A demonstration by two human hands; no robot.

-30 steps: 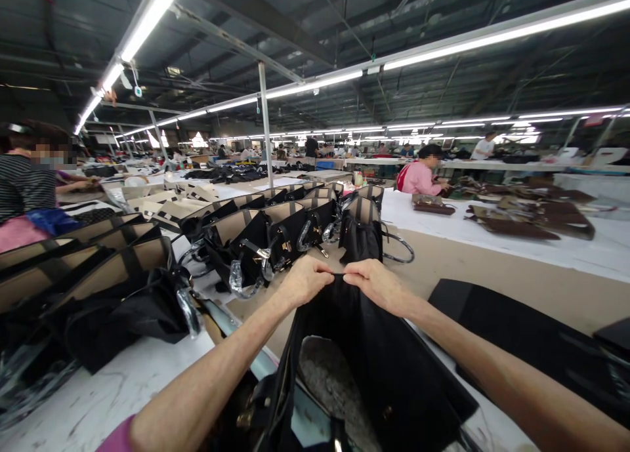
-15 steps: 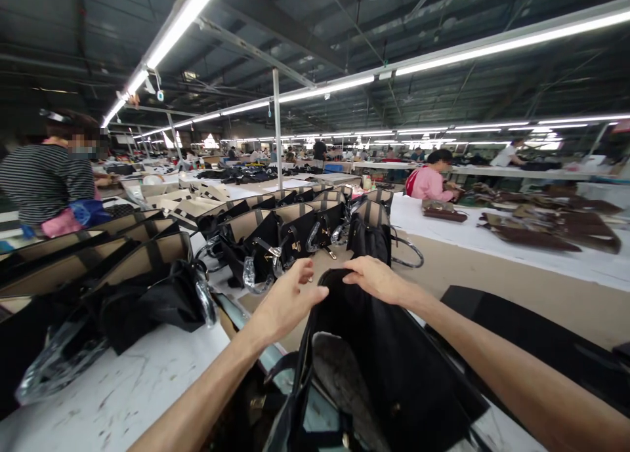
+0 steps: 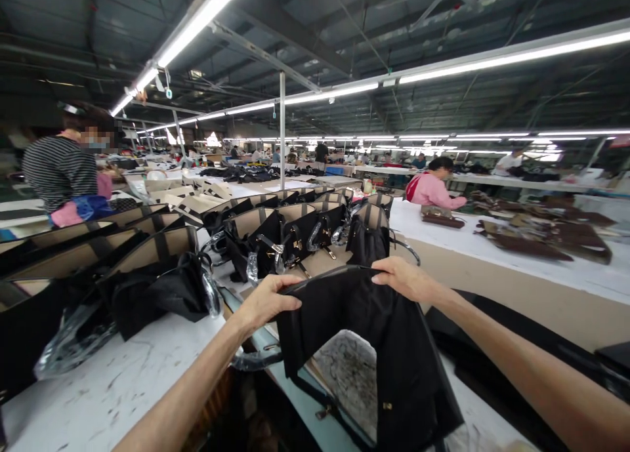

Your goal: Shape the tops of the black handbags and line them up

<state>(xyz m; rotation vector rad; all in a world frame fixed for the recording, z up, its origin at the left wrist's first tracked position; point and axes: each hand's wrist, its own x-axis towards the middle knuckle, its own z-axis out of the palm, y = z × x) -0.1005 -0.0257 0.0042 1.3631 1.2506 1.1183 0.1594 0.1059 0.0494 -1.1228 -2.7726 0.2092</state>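
A black fabric bag [image 3: 388, 347] hangs open in front of me above the white table [image 3: 123, 380]. My left hand [image 3: 266, 301] is closed on the bag's upper rim at its left side. My right hand [image 3: 406, 278] grips the same rim at its right side. The two hands hold the mouth spread wide. Crumpled grey-white paper stuffing [image 3: 349, 373] shows inside the bag. A small brass fitting [image 3: 387, 406] sits low on the dark lining.
Rows of beige-and-black handbags [image 3: 275, 226] stand on the table beyond my hands, more [image 3: 98, 255] lie at left. A person in a striped top [image 3: 63, 170] works at far left, one in pink [image 3: 436, 189] sits at right. Black flat pieces [image 3: 516, 347] lie at right.
My hands, pinched close together on the rim a second ago, have moved apart and spread the bag's mouth open. The bag lifted slightly and the view shifted right.
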